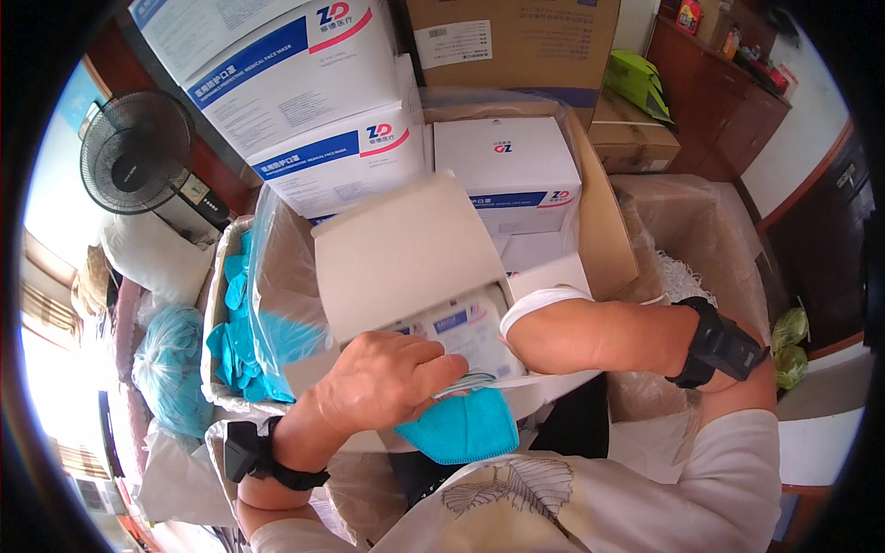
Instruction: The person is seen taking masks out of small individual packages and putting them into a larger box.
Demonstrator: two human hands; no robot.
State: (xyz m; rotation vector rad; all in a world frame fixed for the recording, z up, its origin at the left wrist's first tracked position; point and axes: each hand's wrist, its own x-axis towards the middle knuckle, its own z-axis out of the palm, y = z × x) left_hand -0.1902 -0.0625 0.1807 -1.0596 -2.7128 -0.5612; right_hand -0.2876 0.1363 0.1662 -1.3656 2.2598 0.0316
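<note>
My left hand (pixel 385 380) is closed, fingers curled, on a teal face mask (pixel 466 427) with pale ear loops by the fingertips. The mask hangs below the hand, in front of my body. Just beyond it stands an open white box (pixel 406 244), its lid raised. Inside show packets (pixel 461 323) with white, blue and pink print. My right hand (pixel 544 324) reaches over the box's right side, bent down beside the packets. A white covering shows along its edge, and its fingers are out of sight.
White printed boxes (pixel 313 101) are stacked behind, and a closed white box (pixel 505 161) sits in a large brown carton. On the left, a lined carton holds teal masks (pixel 241 341). White strands (pixel 682 276) lie in a carton at right. A black fan (pixel 138 147) stands far left.
</note>
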